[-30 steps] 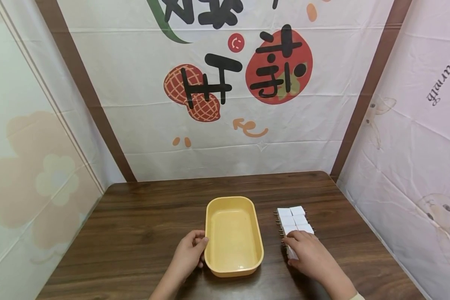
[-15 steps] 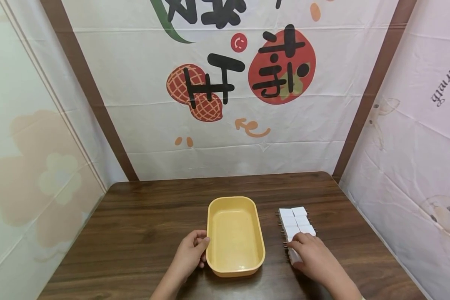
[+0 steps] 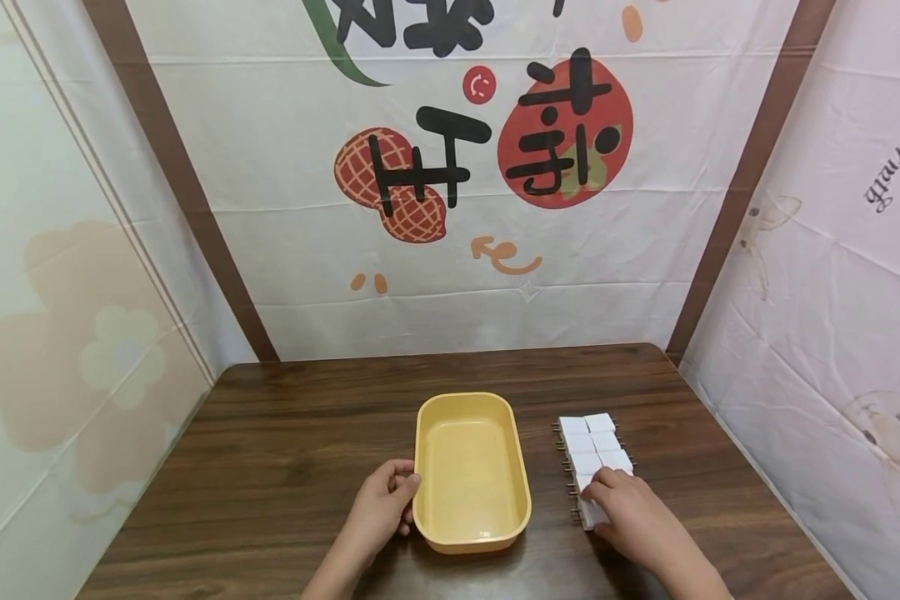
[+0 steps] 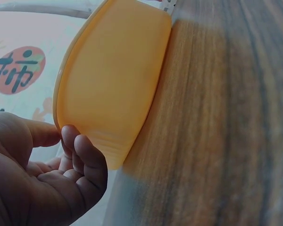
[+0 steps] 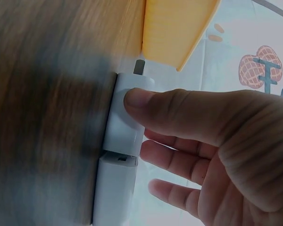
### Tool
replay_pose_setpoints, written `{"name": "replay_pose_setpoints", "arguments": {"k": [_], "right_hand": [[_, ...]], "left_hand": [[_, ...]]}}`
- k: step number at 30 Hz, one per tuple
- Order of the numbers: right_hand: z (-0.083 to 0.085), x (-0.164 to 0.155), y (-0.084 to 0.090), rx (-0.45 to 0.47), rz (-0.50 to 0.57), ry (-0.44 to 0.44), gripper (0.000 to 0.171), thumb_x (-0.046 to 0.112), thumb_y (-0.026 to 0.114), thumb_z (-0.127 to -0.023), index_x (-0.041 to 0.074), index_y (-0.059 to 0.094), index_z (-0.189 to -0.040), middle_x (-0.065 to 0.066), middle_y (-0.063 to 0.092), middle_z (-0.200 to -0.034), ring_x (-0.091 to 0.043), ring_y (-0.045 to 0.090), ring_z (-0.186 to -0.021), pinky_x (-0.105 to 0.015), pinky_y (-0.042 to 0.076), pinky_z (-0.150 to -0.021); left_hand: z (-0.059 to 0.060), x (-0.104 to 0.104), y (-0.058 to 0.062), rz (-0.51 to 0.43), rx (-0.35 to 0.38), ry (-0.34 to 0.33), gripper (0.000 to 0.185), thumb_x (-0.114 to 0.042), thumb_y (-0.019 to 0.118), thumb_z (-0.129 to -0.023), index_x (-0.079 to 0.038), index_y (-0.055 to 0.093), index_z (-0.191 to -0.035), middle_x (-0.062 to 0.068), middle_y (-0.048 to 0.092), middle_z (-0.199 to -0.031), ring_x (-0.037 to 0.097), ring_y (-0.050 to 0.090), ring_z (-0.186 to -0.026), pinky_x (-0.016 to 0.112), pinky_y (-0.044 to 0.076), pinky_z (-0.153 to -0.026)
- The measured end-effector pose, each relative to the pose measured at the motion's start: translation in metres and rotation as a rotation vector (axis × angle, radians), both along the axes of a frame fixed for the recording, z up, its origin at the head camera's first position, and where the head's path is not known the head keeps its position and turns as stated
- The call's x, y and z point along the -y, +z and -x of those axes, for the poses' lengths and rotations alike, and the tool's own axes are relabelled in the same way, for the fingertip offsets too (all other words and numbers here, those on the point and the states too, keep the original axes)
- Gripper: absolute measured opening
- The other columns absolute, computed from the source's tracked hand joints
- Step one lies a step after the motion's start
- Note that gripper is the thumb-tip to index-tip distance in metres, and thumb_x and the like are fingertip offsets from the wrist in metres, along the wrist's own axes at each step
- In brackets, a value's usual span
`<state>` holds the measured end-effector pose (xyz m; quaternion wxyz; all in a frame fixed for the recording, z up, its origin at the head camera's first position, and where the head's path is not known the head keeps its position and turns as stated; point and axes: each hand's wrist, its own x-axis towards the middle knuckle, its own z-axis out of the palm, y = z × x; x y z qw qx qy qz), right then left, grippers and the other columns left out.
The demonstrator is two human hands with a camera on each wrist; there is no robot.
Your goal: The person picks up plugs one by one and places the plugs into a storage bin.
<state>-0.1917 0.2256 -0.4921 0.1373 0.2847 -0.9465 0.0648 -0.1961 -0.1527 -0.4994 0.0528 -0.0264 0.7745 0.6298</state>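
A yellow tray point(image 3: 468, 475) with nothing in it lies on the dark wooden table point(image 3: 285, 450). My left hand point(image 3: 381, 504) holds the tray's near left rim, with the thumb on the edge and the fingers curled against the outer wall point(image 4: 108, 80). To the right of the tray, several white plug adapters point(image 3: 591, 442) with metal pins lie in two tight columns. My right hand point(image 3: 626, 517) is on the nearest ones. In the right wrist view its thumb point(image 5: 179, 110) presses on one white adapter point(image 5: 127, 127) and its fingers curl on the far side. Another adapter point(image 5: 113, 188) lies against it.
Printed fabric walls close in the table at the back point(image 3: 450, 208), left point(image 3: 60, 333) and right point(image 3: 832, 317). Bare wood lies left of the tray and behind it.
My right hand has slid a little toward me along the adapters, uncovering more of the far ones. The left hand and the tray have stayed put.
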Motion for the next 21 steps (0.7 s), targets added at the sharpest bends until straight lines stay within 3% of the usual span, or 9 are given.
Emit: {"name": "replay_pose_setpoints", "arguments": {"k": [21], "right_hand": [[-0.0012, -0.0008, 0.0032, 0.026, -0.018, 0.016, 0.04, 0.012, 0.094, -0.063, 0.016, 0.073, -0.097, 0.007, 0.063, -0.095, -0.016, 0.064, -0.09, -0.041, 0.054, -0.075]], "left_hand": [[-0.0018, 0.0007, 0.0013, -0.015, -0.005, -0.011, 0.038, -0.018, 0.058, -0.105, 0.005, 0.052, -0.134, 0.015, 0.064, -0.094, 0.016, 0.055, -0.061, 0.027, 0.05, -0.047]]}}
